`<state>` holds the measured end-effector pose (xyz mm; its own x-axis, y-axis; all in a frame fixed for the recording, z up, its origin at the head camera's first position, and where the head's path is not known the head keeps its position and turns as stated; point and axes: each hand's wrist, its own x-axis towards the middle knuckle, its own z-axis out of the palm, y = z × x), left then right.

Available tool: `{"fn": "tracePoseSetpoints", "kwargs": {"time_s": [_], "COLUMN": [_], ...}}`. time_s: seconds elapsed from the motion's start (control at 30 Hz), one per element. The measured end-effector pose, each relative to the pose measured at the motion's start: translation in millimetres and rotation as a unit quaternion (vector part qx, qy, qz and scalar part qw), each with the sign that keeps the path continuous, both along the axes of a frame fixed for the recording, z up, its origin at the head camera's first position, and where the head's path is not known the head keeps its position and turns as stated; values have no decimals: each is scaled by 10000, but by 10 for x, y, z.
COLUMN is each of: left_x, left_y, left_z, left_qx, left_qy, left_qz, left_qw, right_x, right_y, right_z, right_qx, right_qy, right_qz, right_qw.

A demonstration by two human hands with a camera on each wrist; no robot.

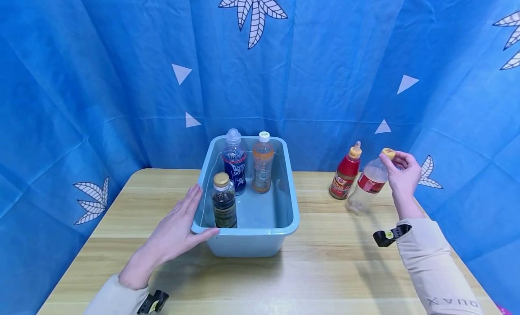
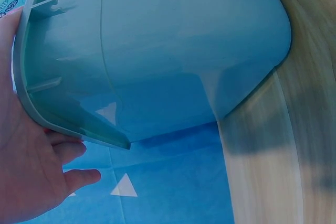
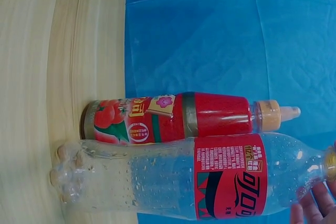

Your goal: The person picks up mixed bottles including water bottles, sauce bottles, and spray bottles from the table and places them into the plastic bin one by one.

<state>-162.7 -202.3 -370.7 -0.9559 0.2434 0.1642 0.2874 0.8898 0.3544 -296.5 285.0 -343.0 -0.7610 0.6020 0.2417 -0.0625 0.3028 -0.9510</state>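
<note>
In the head view, my left hand (image 1: 174,231) rests against the near-left corner of a light blue plastic basin (image 1: 248,243), fingers fairly straight along the left rim and thumb on the front rim. Its underside shows in the left wrist view beside the basin wall (image 2: 173,40). At the right, my right hand (image 1: 405,174) pinches the yellow cap of a clear soda bottle (image 1: 370,182) with a red label. The bottle tilts, its base at the tabletop. Just left of it stands a red ketchup bottle (image 1: 345,176) with a pale nozzle cap.
Inside the basin stand a blue-labelled bottle (image 1: 237,168), a clear bottle with a white cap (image 1: 263,164) and a dark bottle with a gold cap (image 1: 224,204). A blue curtain (image 1: 325,57) hangs behind the wooden table (image 1: 317,270).
</note>
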Motion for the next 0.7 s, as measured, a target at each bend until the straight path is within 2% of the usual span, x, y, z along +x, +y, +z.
{"fn": "tracePoseSetpoints", "kwargs": {"time_s": [0.47, 0.7], "left_x": [-1, 2], "left_y": [6, -2], "left_z": [5, -11], "left_qx": [7, 5], "left_qy": [32, 31], "left_qz": [-31, -9], "left_qw": [10000, 10000], "right_x": [45, 104], "right_y": [-18, -67], "right_z": [33, 49], "right_qx": [-368, -49], "right_qy": [107, 10], "right_qz": [170, 238], "right_qw": [9991, 9997]}}
